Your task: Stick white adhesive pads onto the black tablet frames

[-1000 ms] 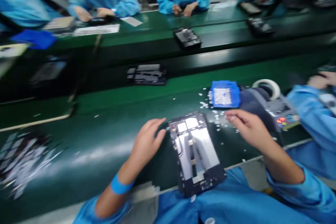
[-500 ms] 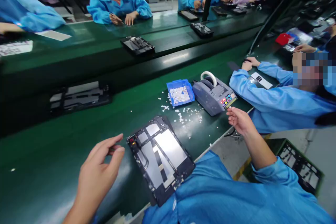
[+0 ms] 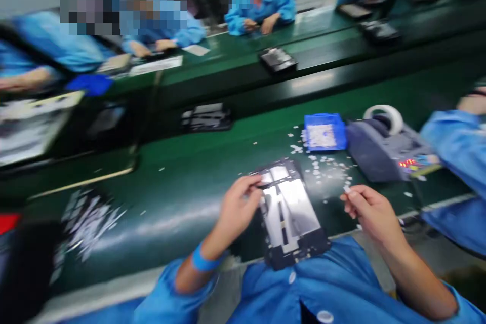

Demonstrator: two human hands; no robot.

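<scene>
An opened tablet [image 3: 294, 207], its back off and its silver battery panels showing, lies at the bench's front edge against my blue smock. My left hand [image 3: 240, 205] is at its upper left corner, thumb and fingers apart, the fingertips overlapping the edge; blur hides whether they press on it. To the right of the tablet, my right hand [image 3: 370, 210] pinches a small piece of white tape [image 3: 347, 190] between thumb and forefinger. Beyond that hand stands a grey tape dispenser [image 3: 374, 149] with a white tape roll [image 3: 391, 119] on top.
A blue bin [image 3: 325, 144] of small white pieces stands left of the dispenser, with loose bits scattered around it. Another device [image 3: 207, 116] lies farther back. Thin strips [image 3: 89, 223] are piled at left. Co-workers sit across the line; a co-worker's sleeve [image 3: 455, 136] is at right.
The view has swung left. My right hand has moved from the dispenser's front toward the tablet with the tape piece. My left hand has come to the tablet's corner.
</scene>
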